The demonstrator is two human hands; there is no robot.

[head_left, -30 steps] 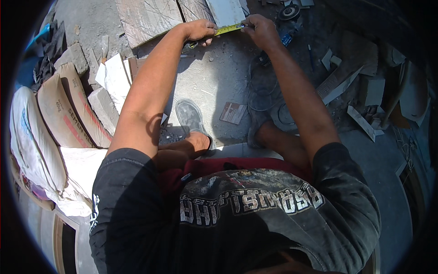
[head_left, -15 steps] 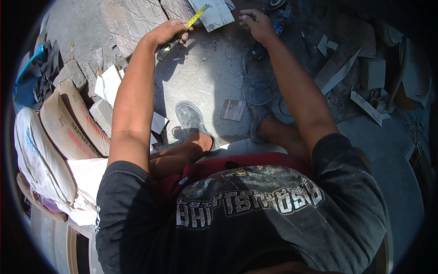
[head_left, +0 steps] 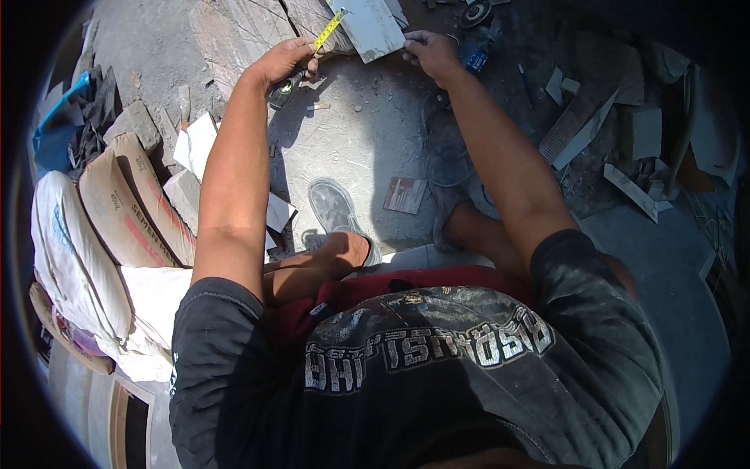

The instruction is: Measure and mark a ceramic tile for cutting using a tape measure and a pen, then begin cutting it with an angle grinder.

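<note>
My left hand (head_left: 287,62) is closed around a tape measure, its dark case (head_left: 283,91) below the fingers. The yellow blade (head_left: 330,31) sticks out a short way, up and to the right, and its hooked end lies at the left edge of a pale tile (head_left: 376,33). At the tile's right corner, my right hand (head_left: 433,56) has thumb and fingers closed on the edge. The tile lies partly over a brown, streaked slab (head_left: 258,27), and its far end is cut off by the picture's top.
Beyond my right hand lie a round disc (head_left: 476,13) and a blue object (head_left: 474,58). A cable (head_left: 447,178) loops by my right foot. Broken tile pieces (head_left: 630,190) litter the right side. Filled sacks (head_left: 117,207) and a concrete block (head_left: 137,129) stand at the left.
My right hand has moved left and nearer, from apart to gripping the tile's corner. My left hand still holds the tape measure, its blade out at the tile's left edge.
</note>
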